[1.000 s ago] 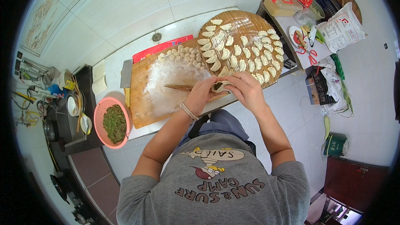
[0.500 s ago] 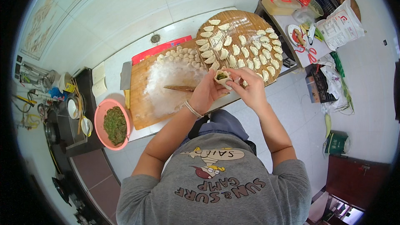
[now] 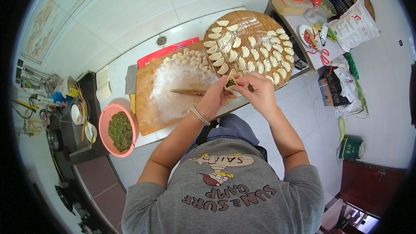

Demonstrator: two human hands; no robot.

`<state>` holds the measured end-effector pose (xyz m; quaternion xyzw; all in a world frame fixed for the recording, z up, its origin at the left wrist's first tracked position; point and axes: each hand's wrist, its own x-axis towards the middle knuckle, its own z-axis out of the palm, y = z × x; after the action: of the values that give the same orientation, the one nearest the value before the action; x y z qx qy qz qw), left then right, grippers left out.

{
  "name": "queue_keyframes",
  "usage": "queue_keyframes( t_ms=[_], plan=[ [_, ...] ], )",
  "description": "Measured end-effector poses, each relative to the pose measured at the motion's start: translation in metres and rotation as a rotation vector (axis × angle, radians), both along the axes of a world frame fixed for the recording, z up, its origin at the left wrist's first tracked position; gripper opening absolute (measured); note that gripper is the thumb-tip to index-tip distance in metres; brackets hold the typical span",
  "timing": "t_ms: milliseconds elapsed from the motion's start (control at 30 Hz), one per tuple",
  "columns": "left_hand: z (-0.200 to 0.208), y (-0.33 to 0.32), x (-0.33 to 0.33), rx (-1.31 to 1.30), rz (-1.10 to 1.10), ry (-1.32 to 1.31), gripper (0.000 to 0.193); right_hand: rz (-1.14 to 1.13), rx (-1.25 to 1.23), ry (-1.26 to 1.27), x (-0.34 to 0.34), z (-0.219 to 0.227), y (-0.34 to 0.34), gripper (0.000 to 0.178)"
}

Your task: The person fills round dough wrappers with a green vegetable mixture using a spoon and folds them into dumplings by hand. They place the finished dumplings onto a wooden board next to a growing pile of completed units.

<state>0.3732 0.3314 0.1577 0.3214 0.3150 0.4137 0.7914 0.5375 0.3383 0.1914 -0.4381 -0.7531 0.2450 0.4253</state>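
An unsealed dumpling (image 3: 230,83) with green filling showing in its open wrapper sits between my two hands. My left hand (image 3: 214,98) cradles it from the left, with a bracelet on that wrist. The fingers of my right hand (image 3: 258,92) pinch the wrapper's edge from the right. Just beyond, rows of folded dumplings (image 3: 245,52) lie on a round wooden board (image 3: 252,22). Left of my hands, a floured rectangular cutting board (image 3: 145,91) carries small dough pieces (image 3: 187,56) and a rolling pin (image 3: 187,92), whose right end is hidden by my left hand.
A pink bowl (image 3: 102,123) of green filling (image 3: 120,131) stands left of the cutting board. A cleaver (image 3: 131,79) lies along that board's left edge. At the far right, a side table holds a plastic container (image 3: 290,5), red scissors (image 3: 323,56) and a white sack (image 3: 356,27).
My right fingers have shifted slightly along the wrapper, and its opening looks narrower. Both hands stay in nearly the same place.
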Motion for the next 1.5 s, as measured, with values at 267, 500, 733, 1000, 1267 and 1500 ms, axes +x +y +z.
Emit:
queue_keyframes(
  t_ms=[267,500,733,1000,1267,1500],
  plan=[
    [-0.005,0.000,-0.002,-0.032,-0.028,0.005,0.049,0.051,0.213,-0.058,0.001,-0.007,0.002,0.011],
    [-0.007,0.000,0.002,-0.022,-0.030,0.020,0.045,-0.004,-0.033,-0.024,-0.002,0.002,-0.004,0.014],
    [-0.004,-0.002,0.003,-0.071,-0.044,0.039,0.042,0.059,0.260,-0.127,0.003,-0.012,0.003,0.016],
    [-0.010,-0.001,0.002,-0.060,-0.052,0.061,0.045,0.046,0.098,-0.063,0.000,0.001,-0.002,0.017],
    [-0.014,0.000,0.001,-0.096,-0.118,0.075,0.049,0.125,0.364,-0.202,0.007,-0.011,0.005,0.020],
    [-0.012,0.000,0.000,-0.042,-0.166,0.154,0.053,0.220,0.329,-0.153,0.009,-0.005,0.009,0.017]
  ],
)
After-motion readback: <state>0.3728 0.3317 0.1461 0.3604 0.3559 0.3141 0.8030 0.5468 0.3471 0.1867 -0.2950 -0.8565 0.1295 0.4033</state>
